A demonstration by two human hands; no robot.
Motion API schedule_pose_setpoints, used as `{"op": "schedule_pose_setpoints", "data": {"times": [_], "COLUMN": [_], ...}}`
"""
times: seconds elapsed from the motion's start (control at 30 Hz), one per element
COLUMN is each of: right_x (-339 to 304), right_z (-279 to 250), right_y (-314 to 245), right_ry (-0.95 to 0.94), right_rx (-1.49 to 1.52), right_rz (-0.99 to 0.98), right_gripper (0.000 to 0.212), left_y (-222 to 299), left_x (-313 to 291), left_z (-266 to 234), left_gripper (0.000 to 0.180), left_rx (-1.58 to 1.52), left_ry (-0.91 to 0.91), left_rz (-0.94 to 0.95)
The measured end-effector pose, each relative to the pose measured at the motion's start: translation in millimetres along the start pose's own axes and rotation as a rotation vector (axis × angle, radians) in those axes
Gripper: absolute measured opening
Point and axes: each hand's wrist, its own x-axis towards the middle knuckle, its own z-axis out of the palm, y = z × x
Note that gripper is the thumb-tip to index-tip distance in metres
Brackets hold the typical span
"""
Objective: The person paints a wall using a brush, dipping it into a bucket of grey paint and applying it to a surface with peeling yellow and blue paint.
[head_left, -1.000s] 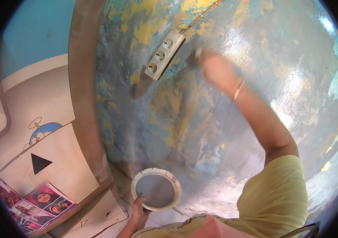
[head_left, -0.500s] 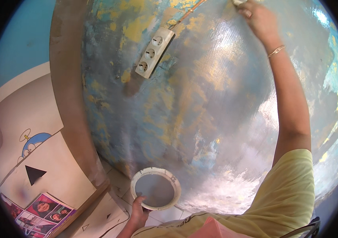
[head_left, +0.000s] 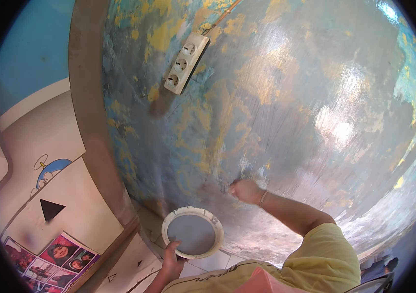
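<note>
My left hand (head_left: 173,261) grips the rim of a white bucket (head_left: 220,239), its thumb lapping over the inner edge. Smooth grey paint (head_left: 193,236) fills much of the bucket. To the right and above it, my right hand (head_left: 245,191) is closed in a fist close to the wall (head_left: 286,112), blurred by motion. What it holds is hidden or smeared; only a faint dark streak shows above the fingers. Streaky grey covers much of the wall, with yellow and turquoise patches showing through, and wet-looking glare on its right side.
A white three-socket power strip (head_left: 181,63) is on the upper wall, its cable running up. A brown post (head_left: 93,97) edges the wall on the left. Beyond it are a pale panel with a cartoon figure (head_left: 53,173), a black triangle (head_left: 51,210) and a photo poster (head_left: 54,263).
My right hand has come down from the top of the wall to just above the bucket, its elbow now bent. The left hand and bucket stay nearly in place. The view has shifted slightly.
</note>
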Motion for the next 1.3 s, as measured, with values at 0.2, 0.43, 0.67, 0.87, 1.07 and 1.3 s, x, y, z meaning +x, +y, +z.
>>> {"op": "schedule_pose_setpoints", "data": {"times": [0.2,0.43,0.67,0.87,1.07,1.3], "right_x": [17.2,12.8,0.2,-71.1,-84.2,-73.7], "right_z": [-195.1,-405.2,-275.3,-42.0,40.6,-168.7], "right_y": [11.9,-6.9,26.5,-6.5,-0.3,25.4], "right_ry": [0.332,0.998,0.825,0.298,-0.001,0.398], "right_rx": [0.067,-0.61,-0.829,-0.571,-0.012,0.078], "right_rz": [0.065,-0.004,0.07,-0.115,0.146,0.215], "right_gripper": [0.026,0.004,0.017,0.013,0.007,0.023], "left_y": [-4.3,-7.6,-8.0,-6.9,-9.3,-31.2], "left_x": [4.9,2.7,-3.6,-9.8,-21.8,-41.1], "left_z": [-23.0,-17.0,-20.1,-24.3,-20.2,3.9], "left_gripper": [0.059,0.051,0.059,0.059,0.057,0.054], "left_rx": [0.039,0.013,-0.007,0.027,0.035,0.001], "left_ry": [-0.093,-0.082,-0.082,-0.106,-0.081,-0.033], "left_rz": [-0.026,-0.029,-0.034,-0.043,-0.042,0.022]}}
